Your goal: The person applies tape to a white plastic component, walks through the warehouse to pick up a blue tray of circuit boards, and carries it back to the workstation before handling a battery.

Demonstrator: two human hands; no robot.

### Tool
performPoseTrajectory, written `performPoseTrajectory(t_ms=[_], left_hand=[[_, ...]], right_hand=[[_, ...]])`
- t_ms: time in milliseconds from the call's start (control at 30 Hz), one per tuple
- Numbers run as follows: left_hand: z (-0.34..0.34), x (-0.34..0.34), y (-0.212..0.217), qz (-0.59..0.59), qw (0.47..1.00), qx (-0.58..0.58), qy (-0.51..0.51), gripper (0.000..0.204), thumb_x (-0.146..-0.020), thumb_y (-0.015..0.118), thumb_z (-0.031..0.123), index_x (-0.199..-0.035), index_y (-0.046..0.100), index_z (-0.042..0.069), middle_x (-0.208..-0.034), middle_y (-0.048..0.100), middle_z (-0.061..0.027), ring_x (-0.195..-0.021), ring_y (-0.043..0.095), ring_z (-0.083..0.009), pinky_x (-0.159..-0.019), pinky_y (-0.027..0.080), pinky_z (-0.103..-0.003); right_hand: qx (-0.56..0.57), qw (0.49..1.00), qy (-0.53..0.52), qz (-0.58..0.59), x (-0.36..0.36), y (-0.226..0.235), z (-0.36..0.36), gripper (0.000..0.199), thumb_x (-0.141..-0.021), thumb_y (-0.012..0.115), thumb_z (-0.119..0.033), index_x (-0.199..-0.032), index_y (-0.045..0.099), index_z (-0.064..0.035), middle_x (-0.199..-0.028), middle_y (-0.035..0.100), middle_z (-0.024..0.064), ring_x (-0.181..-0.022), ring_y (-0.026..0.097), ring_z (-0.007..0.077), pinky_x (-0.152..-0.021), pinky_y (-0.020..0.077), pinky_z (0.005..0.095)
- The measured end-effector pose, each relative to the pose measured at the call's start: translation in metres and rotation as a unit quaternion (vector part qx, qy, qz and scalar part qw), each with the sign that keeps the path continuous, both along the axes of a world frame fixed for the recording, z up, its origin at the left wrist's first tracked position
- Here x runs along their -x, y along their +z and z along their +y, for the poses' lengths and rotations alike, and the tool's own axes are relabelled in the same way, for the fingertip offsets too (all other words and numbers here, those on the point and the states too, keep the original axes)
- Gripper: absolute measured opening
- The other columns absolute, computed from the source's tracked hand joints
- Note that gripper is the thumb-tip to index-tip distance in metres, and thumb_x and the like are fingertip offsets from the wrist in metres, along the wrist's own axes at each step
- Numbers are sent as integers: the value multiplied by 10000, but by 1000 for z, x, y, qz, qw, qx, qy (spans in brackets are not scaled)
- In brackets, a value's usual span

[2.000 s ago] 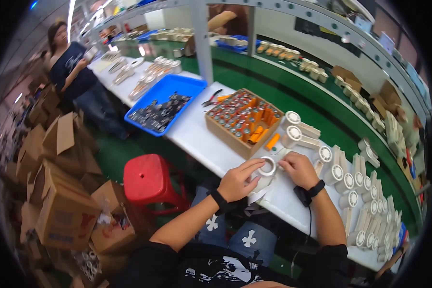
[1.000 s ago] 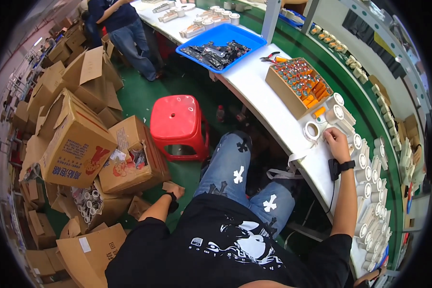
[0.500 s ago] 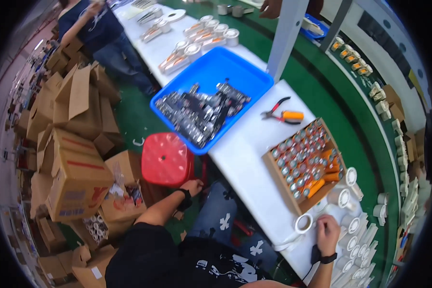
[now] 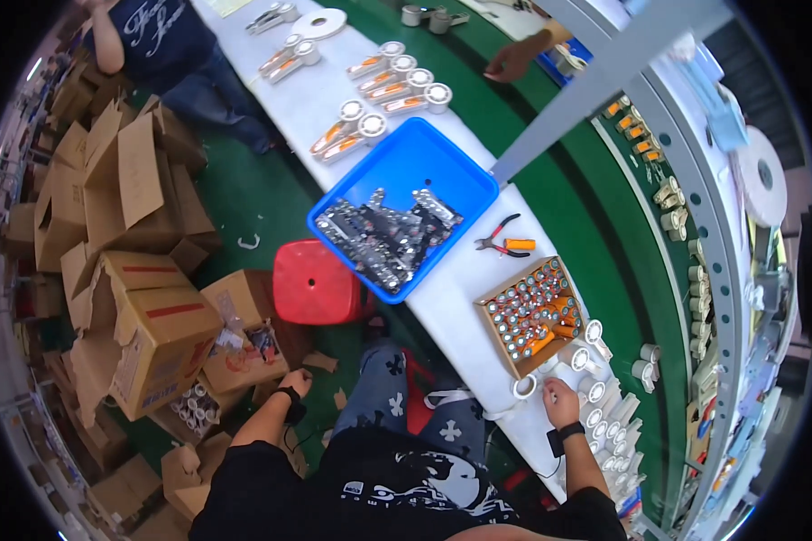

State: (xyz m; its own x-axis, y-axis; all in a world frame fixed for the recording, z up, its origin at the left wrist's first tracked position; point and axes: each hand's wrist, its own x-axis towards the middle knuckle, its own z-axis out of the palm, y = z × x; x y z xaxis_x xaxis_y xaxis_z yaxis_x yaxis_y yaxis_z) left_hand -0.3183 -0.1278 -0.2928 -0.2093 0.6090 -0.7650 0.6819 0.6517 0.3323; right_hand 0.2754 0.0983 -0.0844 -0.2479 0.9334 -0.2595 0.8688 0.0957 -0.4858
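My left hand (image 4: pixel 296 382) hangs beside my left thigh, below the red stool, with fingers curled and nothing visible in them. Over the near end of the white table, my right hand (image 4: pixel 561 401) is closed; what it holds, if anything, is hidden. Just left of it lies a white ring-shaped part (image 4: pixel 524 387). Several white round-headed housings with handles (image 4: pixel 594 390) crowd to its right and below. Beyond the hand stands a cardboard box (image 4: pixel 503 344) packed with orange cylindrical cells. Farther up lie red-and-black cutters (image 4: pixel 502 236) and a single orange cell (image 4: pixel 520 244).
A blue tray (image 4: pixel 460 144) of small circuit boards sits mid-table, by a red stool (image 4: pixel 311 279). White housings with orange cells (image 4: pixel 397 88) lie beyond. Open cartons (image 4: pixel 144 334) pile up left. A grey post (image 4: pixel 586 108) rises at right. Another person's hand (image 4: pixel 512 63) reaches in.
The whole view has shifted and turned. My left hand has drawn back from the red stool toward my body. My right hand stays near the white ring. The other person's hand shows more.
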Motion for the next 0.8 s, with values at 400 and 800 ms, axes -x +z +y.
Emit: performPoseTrajectory(t_ms=[400, 800], left_hand=[[-11, 69, 37, -146, 893, -234, 354, 194, -820, 530, 127, -955, 591, 1, -760, 626, -82, -671, 600, -167, -619, 479, -297], [-124, -6, 44, -112, 932, -54, 341, 200, -798, 558, 168, -969, 614, 80, -747, 649, -81, -625, 616, -178, -584, 496, -310]], right_hand=[[160, 969, 132, -132, 142, 34, 20, 289, -817, 511, -261, -761, 622, 0, -696, 604, 211, -660, 596, 360, -627, 476, 429], [486, 677, -277, 479, 344, -65, 104, 255, -903, 498, -200, -1007, 526, 30, -922, 645, 150, -749, 635, 220, -671, 528, 294]])
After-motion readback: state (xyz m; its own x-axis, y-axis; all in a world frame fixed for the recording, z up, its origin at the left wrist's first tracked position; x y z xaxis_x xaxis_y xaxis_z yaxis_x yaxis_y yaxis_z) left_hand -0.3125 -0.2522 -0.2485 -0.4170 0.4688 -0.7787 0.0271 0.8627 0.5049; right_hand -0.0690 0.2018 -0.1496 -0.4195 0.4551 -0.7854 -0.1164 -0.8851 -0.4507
